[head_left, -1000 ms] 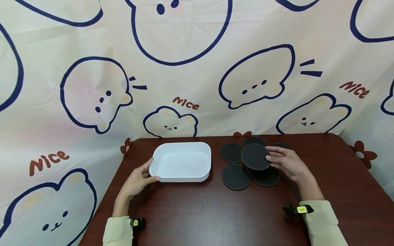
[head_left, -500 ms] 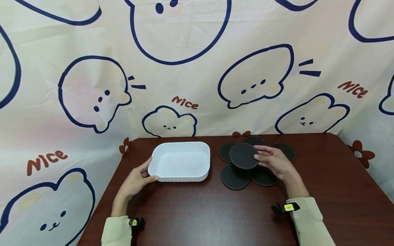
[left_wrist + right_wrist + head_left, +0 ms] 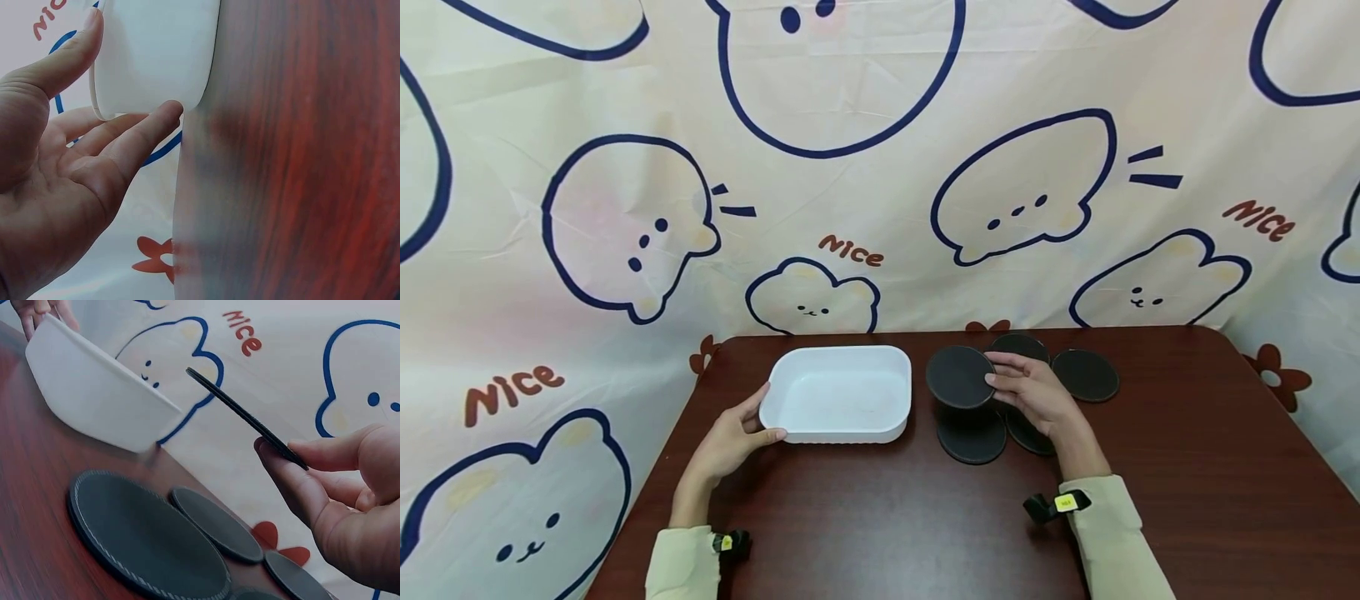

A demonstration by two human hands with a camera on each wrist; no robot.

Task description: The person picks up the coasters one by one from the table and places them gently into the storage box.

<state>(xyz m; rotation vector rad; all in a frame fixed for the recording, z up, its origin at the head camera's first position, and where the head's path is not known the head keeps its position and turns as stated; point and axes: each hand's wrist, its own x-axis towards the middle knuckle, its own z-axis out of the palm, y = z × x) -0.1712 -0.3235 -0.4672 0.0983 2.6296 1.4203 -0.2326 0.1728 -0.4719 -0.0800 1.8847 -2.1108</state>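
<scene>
My right hand [image 3: 1036, 396] pinches the right edge of a round black coaster [image 3: 957, 377] between thumb and fingers. In the right wrist view the held coaster [image 3: 240, 415] appears edge-on, raised above the table. My left hand [image 3: 727, 454] grips the near left corner of a white rectangular plastic box [image 3: 842, 437], thumb at the front and fingers along the left side. The box's inside looks bare. Below and around the right hand lie more black coasters: a front one [image 3: 972, 440], a back one [image 3: 1018, 344] and a right one [image 3: 1086, 375]. Another is partly hidden by the hand.
The dark red-brown wooden table [image 3: 865, 525] carries everything. A patterned curtain [image 3: 910, 192] hangs right behind its back edge. Light sleeves with small black wrist cameras [image 3: 1056, 506] cover both forearms.
My right hand has carried the coaster leftward, toward the white box, over the other coasters. The right coaster now shows fully. My left hand and the box stay in place.
</scene>
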